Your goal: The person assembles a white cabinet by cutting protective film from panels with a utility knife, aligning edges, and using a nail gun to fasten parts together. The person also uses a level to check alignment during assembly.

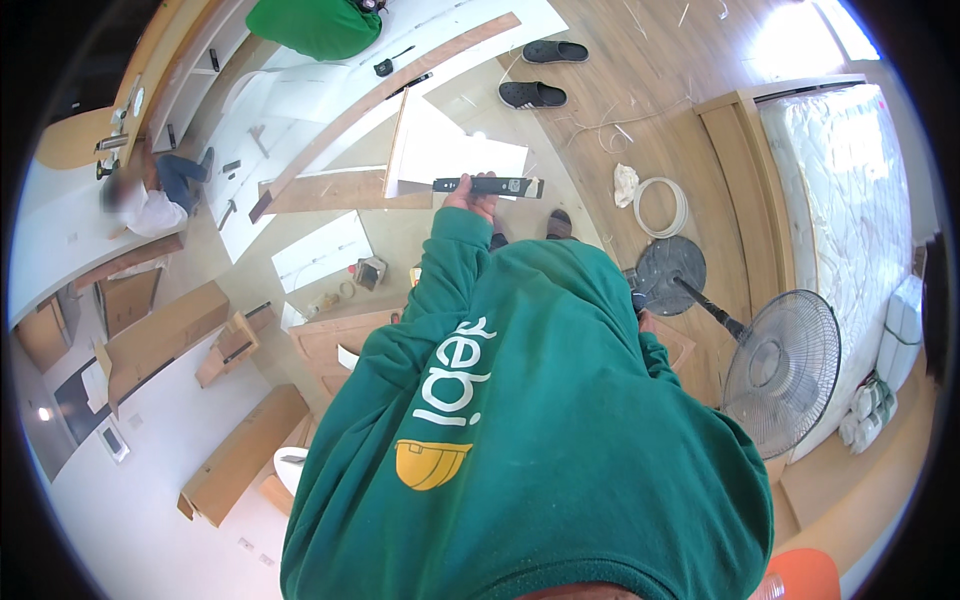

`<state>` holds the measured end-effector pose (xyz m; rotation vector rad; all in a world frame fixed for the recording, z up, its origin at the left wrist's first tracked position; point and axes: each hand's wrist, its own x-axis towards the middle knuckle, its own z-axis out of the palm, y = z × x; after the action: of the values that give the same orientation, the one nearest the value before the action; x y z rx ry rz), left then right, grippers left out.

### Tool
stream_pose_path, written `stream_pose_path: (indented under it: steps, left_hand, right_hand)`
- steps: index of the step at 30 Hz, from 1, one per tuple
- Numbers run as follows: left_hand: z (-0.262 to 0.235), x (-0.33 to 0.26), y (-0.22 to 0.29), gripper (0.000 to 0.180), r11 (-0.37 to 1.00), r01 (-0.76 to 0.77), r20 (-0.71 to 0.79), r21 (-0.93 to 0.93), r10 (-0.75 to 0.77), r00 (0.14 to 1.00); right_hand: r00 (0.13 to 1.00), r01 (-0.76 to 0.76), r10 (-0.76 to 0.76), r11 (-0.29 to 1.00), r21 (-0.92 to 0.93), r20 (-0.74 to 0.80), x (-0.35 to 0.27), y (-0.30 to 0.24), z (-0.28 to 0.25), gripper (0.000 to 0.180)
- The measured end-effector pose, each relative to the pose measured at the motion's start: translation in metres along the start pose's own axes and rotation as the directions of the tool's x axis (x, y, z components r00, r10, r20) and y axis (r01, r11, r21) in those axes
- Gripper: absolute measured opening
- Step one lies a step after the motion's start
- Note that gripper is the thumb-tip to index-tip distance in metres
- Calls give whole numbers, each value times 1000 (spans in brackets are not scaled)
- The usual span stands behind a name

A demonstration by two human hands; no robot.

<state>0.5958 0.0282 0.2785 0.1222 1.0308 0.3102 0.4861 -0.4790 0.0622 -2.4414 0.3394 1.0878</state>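
Right now, room to move: the wood floor (640,70) has open space at the top, near two black slippers (545,72), but boards and panels lie all over the left side.
Edges: a long brown board (385,105) runs slanted across the white panels (300,130), and a bed (850,190) with a wooden frame fills the right side.
Left hand: the left hand (472,198) is held out in front of the body, fingers wrapped tight around a black bar (490,186).
Black bar: it lies flat and sideways in the air above the floor, sticking out to the right of the left hand, with a pale tip at its right end.
Behind the bar: a white sheet (455,150) stands folded open on the floor, just past the bar.
Right hand: the right hand (640,305) peeks out beside the green sleeve, low on the right, well apart from the bar; I cannot tell if it is spread or closed.
Near the right hand: a standing fan (780,370) leans there, its round dark base (670,270) just beside the hand.
On the floor: a white ring of hose (662,207) and a crumpled white cloth (625,183) lie between the bar and the bed.
Other people: one person in a white shirt (150,205) kneels at the left, and another in a green top (315,25) bends at the top.
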Motion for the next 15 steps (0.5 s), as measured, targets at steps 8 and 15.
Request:
stream_pose_path:
  steps: [8, 15]
  left_hand:
    - [32, -43, -24, 23, 885, -302, 108, 355, 282, 953]
    - [40, -69, -31, 17, 713, -489, 109, 503, 509, 854]
  right_hand:
    - [989, 148, -141, 971, 189, -48, 8, 31, 16, 34]
    - [989, 146, -146, 987, 67, -16, 23, 36, 20, 31]
